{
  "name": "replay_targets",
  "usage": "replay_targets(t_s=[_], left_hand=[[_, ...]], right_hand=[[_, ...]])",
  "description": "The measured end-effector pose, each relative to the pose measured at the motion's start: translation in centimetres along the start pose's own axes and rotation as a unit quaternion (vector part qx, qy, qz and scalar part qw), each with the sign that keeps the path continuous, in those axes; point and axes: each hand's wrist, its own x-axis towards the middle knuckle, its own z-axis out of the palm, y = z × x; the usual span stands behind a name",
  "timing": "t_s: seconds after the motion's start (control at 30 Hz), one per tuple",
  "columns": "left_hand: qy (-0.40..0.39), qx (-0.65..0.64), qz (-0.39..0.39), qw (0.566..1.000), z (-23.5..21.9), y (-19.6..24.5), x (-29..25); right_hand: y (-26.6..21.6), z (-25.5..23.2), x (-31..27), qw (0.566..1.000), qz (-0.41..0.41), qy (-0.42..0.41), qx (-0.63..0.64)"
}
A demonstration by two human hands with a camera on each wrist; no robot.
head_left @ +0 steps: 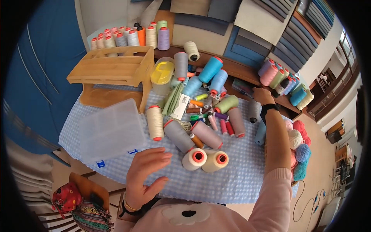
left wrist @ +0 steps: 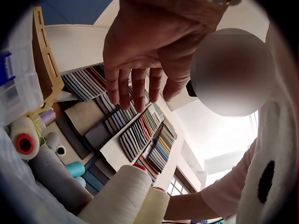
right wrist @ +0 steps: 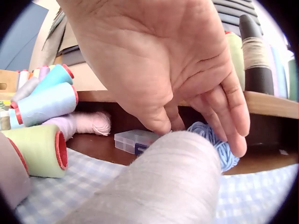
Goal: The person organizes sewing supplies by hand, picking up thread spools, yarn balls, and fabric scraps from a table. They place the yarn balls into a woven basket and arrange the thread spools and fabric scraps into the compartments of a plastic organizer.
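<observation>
My left hand [head_left: 145, 178] hovers above the near table edge, thumb apart from the fingers and nothing in the palm. Two cream thread cones [head_left: 194, 159] stand beside it. My right hand [head_left: 263, 96] reaches to the low shelf at the back right, palm down. In the right wrist view its loosely bent fingers overlap a blue yarn ball [right wrist: 226, 156] on the shelf, with the thumb apart from it. A grey thread cone [right wrist: 163, 182] lies just in front of that hand. Left of the thumb sits a small clear plastic case [right wrist: 131, 140].
Thread cones and small spools crowd the checked tablecloth [head_left: 170, 181]. At left stand a wooden rack [head_left: 112, 69] and a translucent lidded box [head_left: 112, 129]. More cones line the shelf top [head_left: 235, 71]. A basket of yarn balls [head_left: 303, 152] stands at the right edge.
</observation>
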Motion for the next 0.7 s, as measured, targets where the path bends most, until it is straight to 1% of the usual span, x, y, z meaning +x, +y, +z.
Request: replay_targets(t_s=[0.03,0.07,0.13,0.17,0.23,0.27,0.3,0.33,0.37,0.4,0.43,0.47,0.5,0.53,0.57,0.6,0.63,0.67,0.7], left_hand=[[0.008,-0.004,-0.003,1.000,-0.1,-0.2,0.1],[0.008,-0.003,-0.003,1.000,-0.1,-0.2,0.2],[0.025,-0.018,-0.012,0.999,0.2,-0.3,0.4],[0.020,-0.023,-0.010,0.999,0.3,-0.3,0.4],[0.022,-0.033,-0.010,0.999,0.7,-0.3,0.5],[0.008,-0.046,-0.004,0.999,1.0,-0.2,0.5],[0.017,-0.047,-0.002,0.999,1.3,-0.1,0.4],[0.027,-0.048,-0.001,0.999,1.6,0.1,0.5],[0.015,-0.061,0.005,0.998,2.0,0.3,0.5],[0.015,-0.062,0.009,0.998,2.3,0.5,0.6],[0.018,-0.061,0.012,0.998,2.6,0.7,0.6],[0.015,-0.064,0.020,0.998,2.9,0.8,0.5],[0.010,-0.069,0.024,0.997,3.2,1.1,0.5],[0.004,-0.071,0.029,0.997,3.4,1.4,0.5],[-0.001,-0.072,0.035,0.997,3.6,1.7,0.5],[-0.002,-0.074,0.038,0.997,3.7,1.8,0.5],[-0.011,-0.062,0.043,0.997,3.8,1.9,0.5],[-0.019,-0.051,0.047,0.997,3.8,1.9,0.4],[-0.019,-0.052,0.049,0.997,3.9,1.8,0.5]], right_hand=[[-0.2,0.0,0.1,1.000,0.022,-0.020,0.010],[-0.3,0.5,0.5,0.999,0.038,-0.022,0.024],[-0.4,0.9,0.7,0.999,0.035,-0.017,0.027],[0.0,0.8,0.1,0.999,0.035,-0.012,0.029],[0.9,0.9,-0.8,0.997,-0.002,0.035,0.068],[1.3,0.9,-0.7,0.997,-0.027,0.042,0.065],[1.4,0.1,-1.5,0.997,-0.036,0.048,0.049],[1.0,-1.3,-2.3,0.996,-0.029,0.057,0.058],[1.0,-2.5,-3.2,0.996,-0.048,0.067,0.044],[1.1,-3.2,-4.1,0.993,-0.020,0.096,0.062],[2.1,-4.4,-5.4,0.988,-0.095,0.113,0.034],[3.3,-4.9,-5.9,0.982,-0.099,0.145,0.063],[3.4,-8.1,-9.2,0.984,-0.111,0.133,0.037],[5.0,-9.4,-10.7,0.983,-0.128,0.125,0.040],[7.0,-9.8,-12.3,0.974,-0.146,0.171,0.008],[9.8,-9.2,-13.5,0.958,-0.167,0.232,0.010],[10.1,-11.5,-16.8,0.969,-0.104,0.209,0.079],[11.3,-12.4,-19.3,0.975,-0.066,0.206,0.043],[12.1,-12.5,-22.1,0.959,-0.059,0.266,0.072]])
